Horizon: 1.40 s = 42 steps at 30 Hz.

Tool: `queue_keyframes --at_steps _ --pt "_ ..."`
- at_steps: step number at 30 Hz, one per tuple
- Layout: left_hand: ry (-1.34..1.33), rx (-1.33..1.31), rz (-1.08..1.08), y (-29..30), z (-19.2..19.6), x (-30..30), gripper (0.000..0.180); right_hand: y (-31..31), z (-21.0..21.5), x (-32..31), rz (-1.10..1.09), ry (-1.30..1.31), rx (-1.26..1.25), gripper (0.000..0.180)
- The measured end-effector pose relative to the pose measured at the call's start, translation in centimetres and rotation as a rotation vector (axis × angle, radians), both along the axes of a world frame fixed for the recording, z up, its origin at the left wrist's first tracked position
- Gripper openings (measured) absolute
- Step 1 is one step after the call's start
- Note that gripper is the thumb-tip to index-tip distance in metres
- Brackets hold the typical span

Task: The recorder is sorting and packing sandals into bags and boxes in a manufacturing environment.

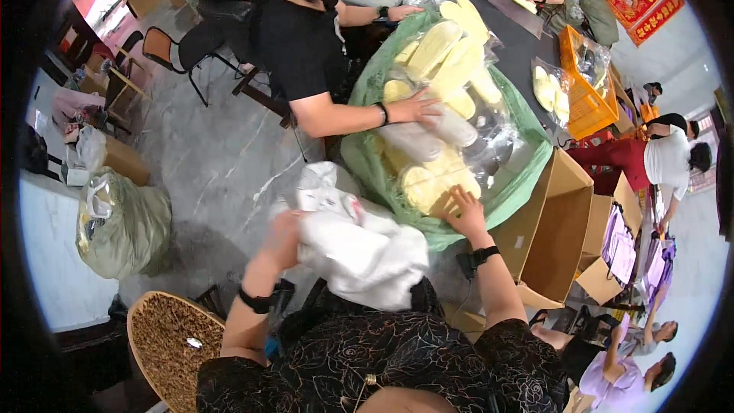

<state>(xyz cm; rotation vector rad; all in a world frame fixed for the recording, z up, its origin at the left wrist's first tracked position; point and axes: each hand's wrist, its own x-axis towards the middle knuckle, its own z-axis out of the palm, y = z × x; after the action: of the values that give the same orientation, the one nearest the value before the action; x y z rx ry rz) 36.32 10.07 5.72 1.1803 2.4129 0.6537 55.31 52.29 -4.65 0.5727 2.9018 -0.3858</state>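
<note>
My left hand [283,242], slightly blurred, grips the edge of a crumpled white cloth [375,260] with faint printing. The cloth hangs in front of my body. My right hand [468,216] has its fingers spread on pale yellow slippers [423,190] at the near side of a big green woven sack [531,172]. More yellow slippers [462,61], some in clear plastic, are heaped in the sack. A grey-white pair [428,131] lies among them, under the hand [417,107] of a co-worker in black at the sack's left side.
An open cardboard box [554,237] stands right of the sack. An orange crate [592,118] sits beyond it by a dark table [527,50]. At left are a stuffed green sack [126,226], a chair [191,53] and a round brown-topped stool [172,344]. Other people work around the room.
</note>
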Motion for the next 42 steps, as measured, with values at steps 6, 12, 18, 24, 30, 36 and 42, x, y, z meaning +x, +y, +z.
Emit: queue_keyframes --at_steps 6,12,18,24,30,36,42 --pt "0.111 0.414 0.686 -20.0 -1.1 -4.5 0.046 -5.8 2.9 0.4 -0.101 0.289 0.012 0.074" --pt "0.567 0.683 1.172 -33.4 1.7 -6.3 0.047 -9.8 1.6 -1.8 -0.054 0.177 0.108 0.083" --pt "0.63 0.957 1.596 -37.3 7.6 -3.5 0.039 -12.5 2.2 -5.9 -0.078 -0.229 0.121 0.076" --pt "0.117 1.731 1.584 -37.7 6.8 -3.3 0.042 -12.8 4.6 -11.6 0.003 -0.46 -0.011 0.086" --pt "0.145 1.616 1.584 -39.0 5.7 -7.1 0.048 -12.7 2.8 -18.0 0.188 -0.602 0.039 0.083" --pt "0.066 1.912 1.666 -46.2 5.2 -13.8 0.045 -22.7 8.2 -32.6 0.232 -0.789 -0.883 0.057" --pt "-0.055 2.072 1.583 -48.1 4.4 -23.0 0.048 -32.6 5.6 -47.0 0.402 -0.598 -1.29 0.043"
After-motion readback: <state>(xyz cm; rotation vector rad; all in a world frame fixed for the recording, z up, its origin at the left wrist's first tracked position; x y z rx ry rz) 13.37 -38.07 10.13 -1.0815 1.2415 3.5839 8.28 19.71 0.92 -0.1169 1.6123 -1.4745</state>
